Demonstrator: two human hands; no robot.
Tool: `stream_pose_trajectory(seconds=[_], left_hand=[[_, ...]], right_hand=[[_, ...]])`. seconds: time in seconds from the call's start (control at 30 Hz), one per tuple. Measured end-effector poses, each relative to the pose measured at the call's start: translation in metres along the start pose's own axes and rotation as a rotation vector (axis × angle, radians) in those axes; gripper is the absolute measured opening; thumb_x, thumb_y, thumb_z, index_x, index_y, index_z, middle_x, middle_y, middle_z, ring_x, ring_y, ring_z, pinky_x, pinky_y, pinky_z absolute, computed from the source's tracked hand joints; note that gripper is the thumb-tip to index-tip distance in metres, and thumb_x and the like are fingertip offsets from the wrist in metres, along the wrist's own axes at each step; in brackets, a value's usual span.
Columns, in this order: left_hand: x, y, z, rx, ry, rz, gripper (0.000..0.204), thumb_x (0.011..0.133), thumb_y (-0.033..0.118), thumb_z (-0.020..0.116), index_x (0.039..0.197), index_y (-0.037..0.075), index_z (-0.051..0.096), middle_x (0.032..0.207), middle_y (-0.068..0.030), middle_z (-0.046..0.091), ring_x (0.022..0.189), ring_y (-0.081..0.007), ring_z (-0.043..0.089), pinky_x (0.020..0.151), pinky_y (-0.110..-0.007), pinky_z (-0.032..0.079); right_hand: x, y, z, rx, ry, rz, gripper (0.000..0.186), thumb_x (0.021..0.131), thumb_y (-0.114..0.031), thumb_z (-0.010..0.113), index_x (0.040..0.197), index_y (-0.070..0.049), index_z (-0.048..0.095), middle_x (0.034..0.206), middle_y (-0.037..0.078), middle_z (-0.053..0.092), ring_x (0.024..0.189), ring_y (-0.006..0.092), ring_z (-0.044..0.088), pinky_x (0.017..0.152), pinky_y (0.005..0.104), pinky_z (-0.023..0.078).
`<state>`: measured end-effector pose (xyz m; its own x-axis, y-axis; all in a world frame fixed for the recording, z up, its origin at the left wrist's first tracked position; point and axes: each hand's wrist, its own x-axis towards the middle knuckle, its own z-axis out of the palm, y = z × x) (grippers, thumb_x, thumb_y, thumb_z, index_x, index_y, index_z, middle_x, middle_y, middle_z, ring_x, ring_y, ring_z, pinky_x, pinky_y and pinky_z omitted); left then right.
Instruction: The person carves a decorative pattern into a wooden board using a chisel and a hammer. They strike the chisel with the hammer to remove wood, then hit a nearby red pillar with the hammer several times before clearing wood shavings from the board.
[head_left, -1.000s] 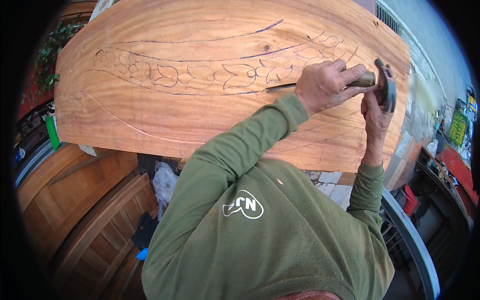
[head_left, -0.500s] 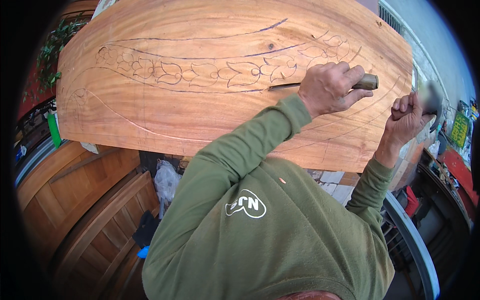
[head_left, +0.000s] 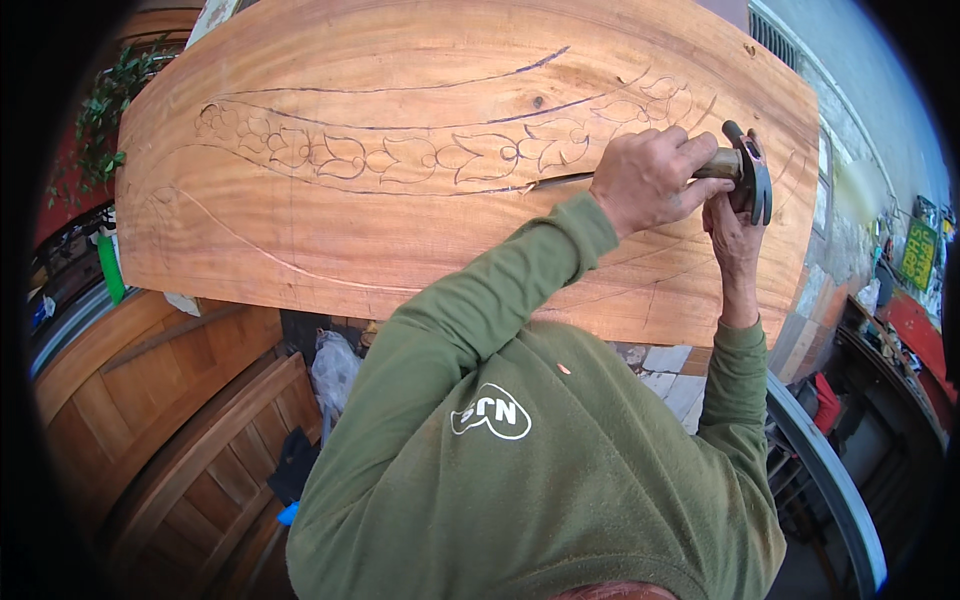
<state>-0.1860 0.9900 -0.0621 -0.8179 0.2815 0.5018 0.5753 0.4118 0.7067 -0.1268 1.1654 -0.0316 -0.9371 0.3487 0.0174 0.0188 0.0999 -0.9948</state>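
My left hand (head_left: 648, 182) is closed round a wood carving chisel (head_left: 562, 181), its dark blade slanting low to the left onto a drawn line of the wooden panel (head_left: 350, 235). A small pale wood chip (head_left: 527, 188) sits at the blade's tip. The chisel's thick handle sticks out on the right side of this fist. Against the end of that handle is the dark head of a claw hammer (head_left: 760, 182). My right hand (head_left: 735, 228) grips the hammer below its head; most of its handle is hidden. Pencilled flowers and curved lines run across the panel, with one groove at the lower left.
Panelled wooden pieces (head_left: 165, 380) stand at the lower left beside a clear plastic bag (head_left: 338, 370). A green plant (head_left: 115, 100) is at the far left. A grey-blue rail (head_left: 825, 470) curves along the lower right, near a cluttered bench (head_left: 890, 370).
My right hand has swung the hammer left from beyond the panel's right edge to the chisel handle's end. The chisel tip has shifted slightly left, and a chip now shows there.
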Motion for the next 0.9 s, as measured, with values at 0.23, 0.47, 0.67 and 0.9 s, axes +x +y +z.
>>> stream_pose_trajectory(seconds=[0.23,0.47,0.67,0.9], left_hand=[[-0.001,-0.004,0.002,0.012,-0.009,-0.012,0.046,0.088,0.055,0.082,0.115,0.018,0.075,0.077,-0.0019,0.067,0.066,-0.0206,0.070,0.053,-0.036,0.056],[-0.003,-0.003,-0.002,-0.003,-0.005,-0.002,0.047,0.087,0.054,0.083,0.116,0.018,0.075,0.075,-0.0021,0.066,0.065,-0.0209,0.070,0.053,-0.036,0.056],[-0.003,-0.001,-0.004,-0.017,0.006,0.006,0.045,0.087,0.054,0.083,0.112,0.018,0.074,0.073,-0.0023,0.065,0.064,-0.0209,0.069,0.053,-0.037,0.055],[-0.005,-0.004,-0.003,-0.020,-0.032,0.004,0.045,0.089,0.055,0.082,0.113,0.018,0.073,0.073,-0.0029,0.064,0.064,-0.0219,0.069,0.053,-0.037,0.055]], right_hand=[[0.038,-0.011,-0.056,0.195,0.269,-0.016,0.042,0.101,-0.007,0.076,0.140,-0.008,0.059,0.081,-0.002,0.058,0.061,0.0057,0.051,0.052,0.0247,0.043],[0.004,0.013,-0.028,-0.526,-0.178,-0.213,0.074,0.102,-0.003,0.073,0.168,-0.010,0.039,0.088,-0.002,0.051,0.077,0.0054,0.043,0.071,0.0213,0.040],[0.040,-0.008,-0.052,0.299,0.452,-0.068,0.064,0.102,-0.001,0.070,0.161,-0.010,0.047,0.081,-0.004,0.055,0.062,0.0040,0.049,0.052,0.0233,0.042],[0.009,-0.001,-0.030,-0.290,-0.083,-0.030,0.068,0.102,-0.002,0.071,0.163,-0.011,0.043,0.086,-0.005,0.057,0.063,0.0034,0.048,0.052,0.0229,0.039]])
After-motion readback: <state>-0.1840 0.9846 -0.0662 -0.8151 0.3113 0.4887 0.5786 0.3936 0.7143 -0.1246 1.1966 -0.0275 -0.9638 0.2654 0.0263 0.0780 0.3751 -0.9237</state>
